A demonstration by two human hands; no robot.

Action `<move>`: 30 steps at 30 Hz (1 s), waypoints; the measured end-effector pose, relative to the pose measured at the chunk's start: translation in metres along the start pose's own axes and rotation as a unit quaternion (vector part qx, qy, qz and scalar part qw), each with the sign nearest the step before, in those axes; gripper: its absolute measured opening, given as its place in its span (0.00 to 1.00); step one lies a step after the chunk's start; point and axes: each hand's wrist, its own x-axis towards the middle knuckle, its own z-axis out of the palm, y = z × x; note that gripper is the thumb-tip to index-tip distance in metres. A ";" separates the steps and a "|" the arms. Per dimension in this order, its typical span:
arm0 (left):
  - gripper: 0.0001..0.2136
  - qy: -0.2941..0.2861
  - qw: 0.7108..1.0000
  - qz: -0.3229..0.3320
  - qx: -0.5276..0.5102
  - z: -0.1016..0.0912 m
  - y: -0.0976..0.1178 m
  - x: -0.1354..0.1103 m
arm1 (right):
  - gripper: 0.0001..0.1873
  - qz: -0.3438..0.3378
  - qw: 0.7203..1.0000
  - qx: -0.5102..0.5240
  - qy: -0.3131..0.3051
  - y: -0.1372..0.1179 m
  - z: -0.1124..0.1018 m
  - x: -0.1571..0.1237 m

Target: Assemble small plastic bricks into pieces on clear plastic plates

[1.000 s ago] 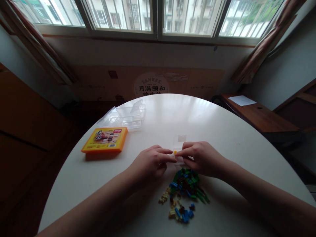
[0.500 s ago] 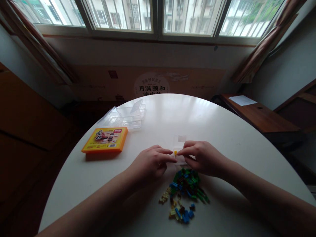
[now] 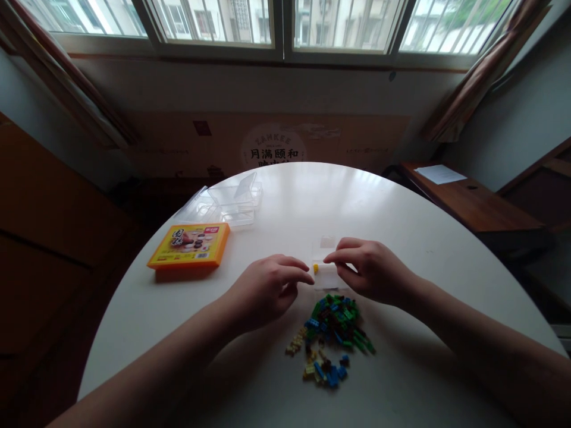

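A small clear plastic box (image 3: 331, 278) with its lid (image 3: 322, 244) raised lies on the table between my hands. One small yellow building brick (image 3: 316, 268) is at the box's left end. Just left of the box is my left hand (image 3: 272, 286), its fingers stretched out and holding nothing. My right hand (image 3: 370, 267) hovers at the box's right side with fingers apart, its index fingertip over the far edge. In front of the box lies a pile of green, blue and brown building bricks (image 3: 336, 318), with cream and blue bricks (image 3: 328, 371) scattered nearer to me.
An orange and yellow game box (image 3: 190, 246) sits at the left of the round white table (image 3: 414, 333). Behind it are several clear plastic boxes (image 3: 232, 199). A wooden desk (image 3: 495, 208) with a paper sheet (image 3: 440, 173) stands beyond the table at the right.
Both hands have drawn slightly apart, away from the yellow brick, which now shows freely at the box's left end. The view has tilted a little downward.
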 end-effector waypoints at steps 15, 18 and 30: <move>0.07 -0.206 0.973 0.103 -0.021 -0.016 0.032 -0.008 | 0.14 -0.181 0.938 -0.049 0.291 0.007 -0.001 -0.006; 0.07 -0.215 0.972 0.096 -0.016 -0.015 0.029 -0.009 | 0.14 -0.146 0.919 -0.118 0.347 0.023 -0.011 -0.007; 0.04 -0.215 0.969 0.113 0.044 -0.013 0.031 -0.009 | 0.15 0.111 0.866 -0.177 0.455 0.116 -0.011 -0.007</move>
